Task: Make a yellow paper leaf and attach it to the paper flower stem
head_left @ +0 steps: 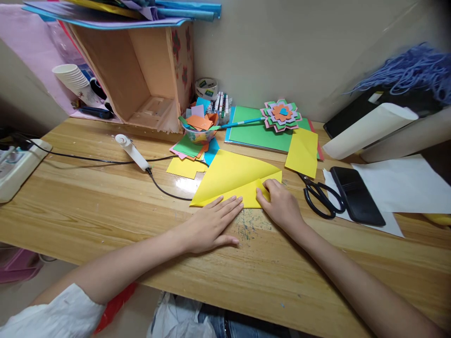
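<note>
1. I see the left hand (pixel 211 225) spread flat, fingertips on the near edge of the folded yellow sheet (pixel 236 173)
2. The right hand (pixel 280 202) curls onto the sheet's right end; whether it pinches, I cannot tell
3. Beyond the sheet's left half sits a bowl (pixel 200 137) of paper pieces (pixel 199 122)
4. Farther beyond it, I make out a clear case (pixel 229 104) holding markers (pixel 221 102)
</note>
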`<state>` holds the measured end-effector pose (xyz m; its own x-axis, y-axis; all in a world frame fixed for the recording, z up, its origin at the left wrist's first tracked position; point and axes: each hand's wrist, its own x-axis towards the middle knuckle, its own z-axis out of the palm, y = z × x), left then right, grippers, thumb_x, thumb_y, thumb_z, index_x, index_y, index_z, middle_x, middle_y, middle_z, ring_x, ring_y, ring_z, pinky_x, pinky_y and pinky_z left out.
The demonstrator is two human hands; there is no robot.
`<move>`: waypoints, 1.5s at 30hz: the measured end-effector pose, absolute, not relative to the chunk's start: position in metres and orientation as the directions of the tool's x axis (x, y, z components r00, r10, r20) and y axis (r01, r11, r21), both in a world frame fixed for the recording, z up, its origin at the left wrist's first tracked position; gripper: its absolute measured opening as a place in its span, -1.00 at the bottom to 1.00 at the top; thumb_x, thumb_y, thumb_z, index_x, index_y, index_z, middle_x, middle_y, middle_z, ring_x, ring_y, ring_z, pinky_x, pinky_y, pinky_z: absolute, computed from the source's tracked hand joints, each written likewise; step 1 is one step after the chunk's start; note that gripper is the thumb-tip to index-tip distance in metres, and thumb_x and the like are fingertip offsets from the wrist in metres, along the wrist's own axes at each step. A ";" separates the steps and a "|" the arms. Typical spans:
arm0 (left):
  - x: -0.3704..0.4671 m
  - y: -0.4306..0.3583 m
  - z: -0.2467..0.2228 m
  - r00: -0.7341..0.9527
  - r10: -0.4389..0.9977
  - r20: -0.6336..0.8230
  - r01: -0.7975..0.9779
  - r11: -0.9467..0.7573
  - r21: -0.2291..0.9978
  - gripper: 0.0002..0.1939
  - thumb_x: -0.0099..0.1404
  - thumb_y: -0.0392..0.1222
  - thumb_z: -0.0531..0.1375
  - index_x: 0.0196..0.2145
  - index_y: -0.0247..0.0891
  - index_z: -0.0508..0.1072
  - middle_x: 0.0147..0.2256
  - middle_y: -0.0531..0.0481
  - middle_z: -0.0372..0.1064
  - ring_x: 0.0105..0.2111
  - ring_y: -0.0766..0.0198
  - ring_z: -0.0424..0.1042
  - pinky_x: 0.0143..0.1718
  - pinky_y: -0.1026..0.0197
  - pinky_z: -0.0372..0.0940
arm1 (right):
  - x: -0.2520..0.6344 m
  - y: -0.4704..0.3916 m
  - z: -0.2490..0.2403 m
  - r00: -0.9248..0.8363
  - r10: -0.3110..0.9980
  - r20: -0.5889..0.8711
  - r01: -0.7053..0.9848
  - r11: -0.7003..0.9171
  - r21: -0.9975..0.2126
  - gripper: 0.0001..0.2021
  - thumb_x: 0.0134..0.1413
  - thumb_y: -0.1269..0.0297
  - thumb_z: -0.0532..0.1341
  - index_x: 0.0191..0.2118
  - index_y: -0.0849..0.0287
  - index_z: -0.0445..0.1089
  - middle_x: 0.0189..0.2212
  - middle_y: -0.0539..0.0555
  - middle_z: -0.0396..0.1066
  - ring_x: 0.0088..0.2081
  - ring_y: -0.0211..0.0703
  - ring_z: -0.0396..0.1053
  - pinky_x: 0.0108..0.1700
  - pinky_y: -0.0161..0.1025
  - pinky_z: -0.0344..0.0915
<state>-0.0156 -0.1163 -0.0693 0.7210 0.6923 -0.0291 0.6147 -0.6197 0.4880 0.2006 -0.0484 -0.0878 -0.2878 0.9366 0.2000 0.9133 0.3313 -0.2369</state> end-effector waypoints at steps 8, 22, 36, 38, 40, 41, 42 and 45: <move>-0.016 -0.115 -0.070 0.724 0.690 -0.027 0.610 -0.621 0.493 -0.24 0.25 0.21 -0.13 0.25 -0.28 -0.21 0.27 -0.14 -0.30 0.26 0.17 -0.31 0.23 0.05 -0.28 | 0.199 -0.050 -0.090 -0.263 0.949 0.177 0.931 0.297 -0.212 -0.88 0.09 0.25 0.01 -0.41 0.15 0.14 -0.45 0.09 0.29 -0.45 -0.13 0.24 -0.53 -0.27 -0.03; -0.018 -0.113 -0.068 0.733 0.679 -0.028 0.593 -0.618 0.515 -0.22 0.24 0.22 -0.10 0.25 -0.32 -0.18 0.26 -0.16 -0.29 0.25 0.15 -0.27 0.23 0.07 -0.28 | 0.201 -0.059 -0.084 -0.742 0.595 0.309 0.519 0.801 -0.297 -0.85 0.14 0.41 0.00 -0.23 0.17 0.29 -0.19 0.18 0.34 -0.17 -0.08 0.28 -0.13 -0.13 0.26; -0.070 -0.122 -0.058 0.733 0.671 -0.115 0.650 -0.640 0.410 -0.34 0.31 0.11 -0.13 0.25 -0.20 -0.23 0.26 -0.02 -0.30 0.25 0.24 -0.25 0.23 0.16 -0.31 | 0.203 -0.060 -0.088 -0.741 0.536 0.405 0.472 0.844 -0.255 -0.90 0.09 0.43 0.08 -0.33 0.18 0.33 -0.28 0.15 0.44 -0.25 -0.13 0.36 -0.24 -0.18 0.35; -0.079 -0.126 -0.057 0.720 0.683 -0.124 0.673 -0.643 0.367 -0.36 0.32 0.09 -0.14 0.25 -0.17 -0.24 0.26 -0.02 -0.27 0.24 0.25 -0.21 0.22 0.14 -0.32 | 0.203 -0.060 -0.088 -0.745 0.531 0.404 0.468 0.847 -0.251 -0.91 0.09 0.41 0.09 -0.33 0.18 0.34 -0.27 0.15 0.44 -0.25 -0.13 0.37 -0.23 -0.18 0.35; -0.087 -0.131 -0.055 0.702 0.700 -0.134 0.700 -0.641 0.314 -0.39 0.33 0.07 -0.15 0.25 -0.16 -0.22 0.25 -0.01 -0.23 0.24 0.26 -0.17 0.22 0.14 -0.31 | 0.203 -0.060 -0.088 -0.749 0.526 0.403 0.463 0.850 -0.250 -0.92 0.08 0.40 0.10 -0.32 0.19 0.34 -0.27 0.15 0.44 -0.24 -0.13 0.37 -0.23 -0.19 0.35; -0.090 -0.133 -0.054 0.692 0.709 -0.138 0.713 -0.640 0.286 -0.39 0.33 0.07 -0.16 0.25 -0.16 -0.21 0.25 -0.01 -0.22 0.24 0.26 -0.16 0.22 0.14 -0.30 | 0.204 -0.060 -0.088 -0.751 0.524 0.403 0.460 0.852 -0.249 -0.92 0.08 0.39 0.10 -0.32 0.19 0.34 -0.27 0.16 0.44 -0.24 -0.13 0.37 -0.23 -0.19 0.35; -0.093 -0.135 -0.053 0.684 0.716 -0.141 0.724 -0.640 0.258 -0.40 0.33 0.07 -0.16 0.25 -0.17 -0.19 0.25 -0.01 -0.20 0.23 0.26 -0.15 0.21 0.15 -0.28 | 0.203 -0.060 -0.087 -0.752 0.521 0.404 0.458 0.854 -0.248 -0.92 0.09 0.38 0.10 -0.33 0.19 0.34 -0.27 0.16 0.44 -0.24 -0.13 0.37 -0.24 -0.19 0.35; -0.099 -0.143 -0.047 0.664 0.735 -0.138 0.747 -0.640 0.180 -0.40 0.33 0.07 -0.15 0.24 -0.19 -0.14 0.23 -0.03 -0.12 0.22 0.25 -0.10 0.21 0.14 -0.25 | 0.203 -0.060 -0.086 -0.753 0.514 0.411 0.453 0.858 -0.243 -0.91 0.09 0.37 0.10 -0.33 0.18 0.34 -0.28 0.16 0.44 -0.25 -0.13 0.37 -0.25 -0.19 0.35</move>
